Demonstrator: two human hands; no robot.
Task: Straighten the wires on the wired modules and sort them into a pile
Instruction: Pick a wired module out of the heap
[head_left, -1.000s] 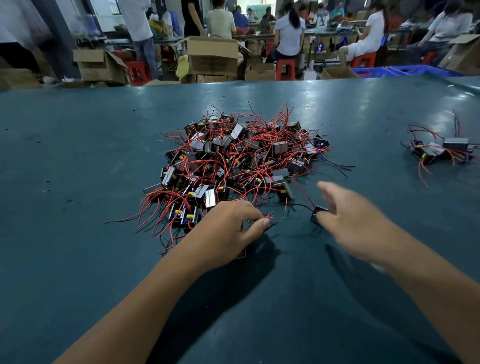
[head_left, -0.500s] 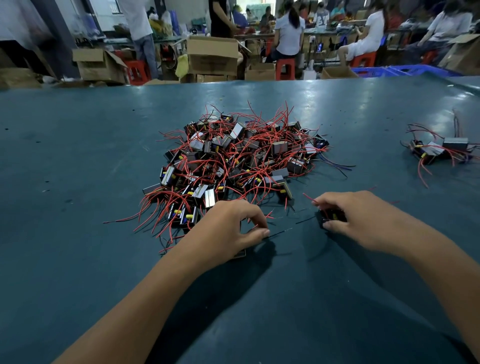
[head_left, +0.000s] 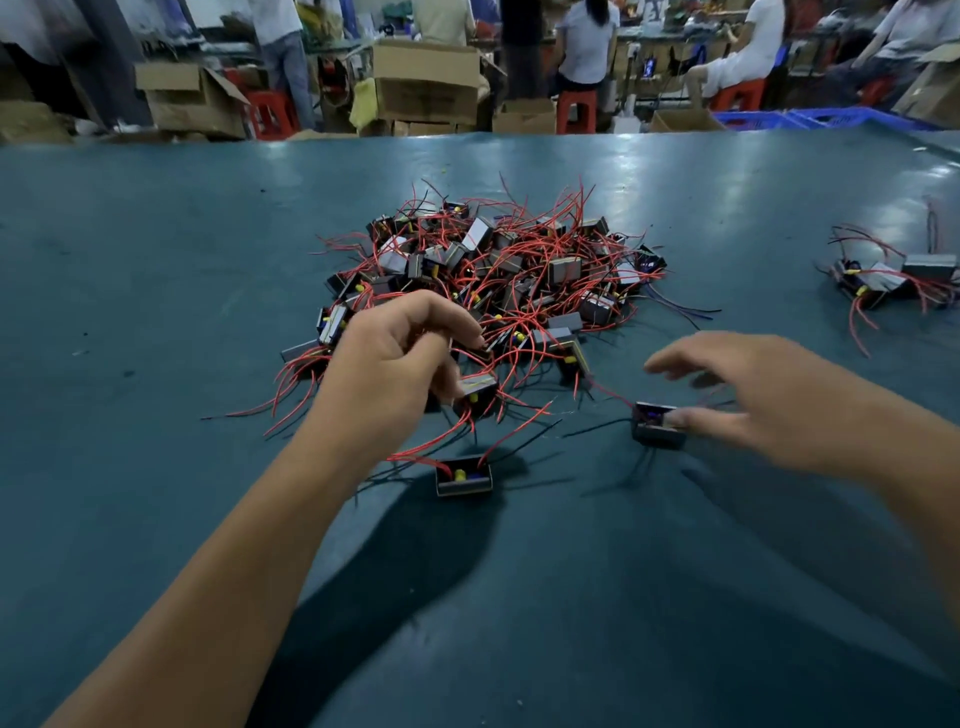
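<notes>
Left hand (head_left: 395, 358): curled, pinching a module (head_left: 477, 391) at the near edge of the heap (head_left: 498, 275).
Loose module (head_left: 464, 475): flat on the surface (head_left: 156, 312), below that hand.
Right hand (head_left: 769, 395): fingers spread, thumb touching another module (head_left: 655, 425).
Sorted pile (head_left: 893, 280): far right.
Handling: likely light, rigid bodies; thin springy wires, snag-prone; best gripped by the body.

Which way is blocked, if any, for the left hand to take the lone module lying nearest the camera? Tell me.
Probably none. The lone module lies apart on bare table, just below the left hand, which grips another module.
</notes>
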